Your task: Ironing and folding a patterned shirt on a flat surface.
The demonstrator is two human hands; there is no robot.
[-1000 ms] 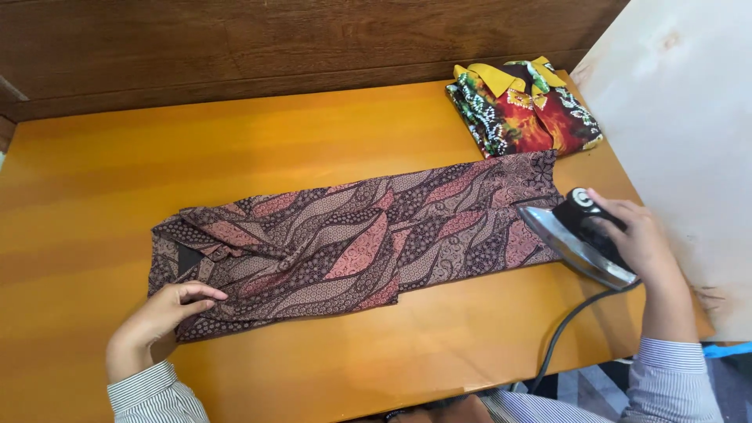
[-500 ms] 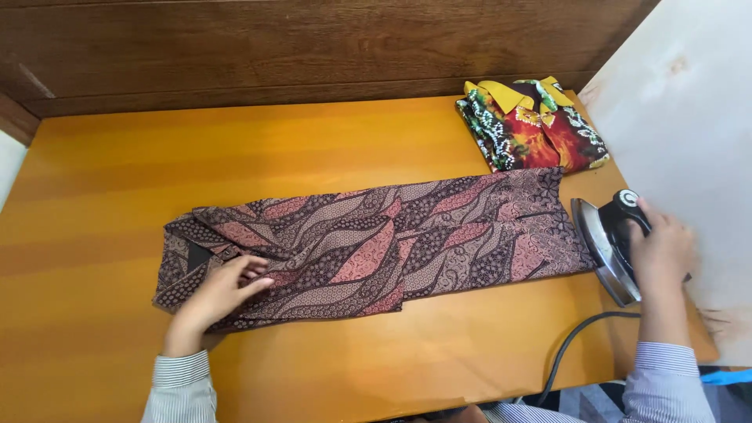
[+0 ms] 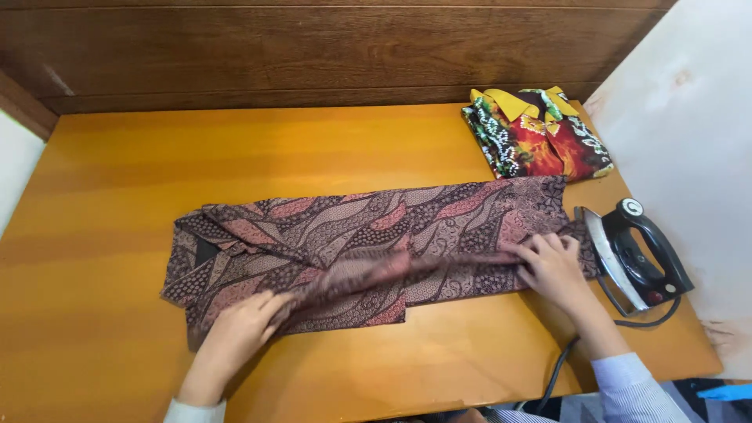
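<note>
Head view: the left hand (image 3: 235, 333) and right hand (image 3: 552, 266) each pinch the near edge of the long brown-and-pink patterned folded garment (image 3: 352, 235) on the orange wooden table (image 3: 117, 196). Just right of the right fingers stands a black-handled metal iron (image 3: 634, 254).

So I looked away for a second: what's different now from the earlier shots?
The right hand let go of the iron, which now stands on its heel at the table's right edge, and moved left onto the brown patterned shirt. Both hands now grip the shirt's near edge; the left hand has shifted right and is lifting it. The folded colourful shirt stayed put.
</note>
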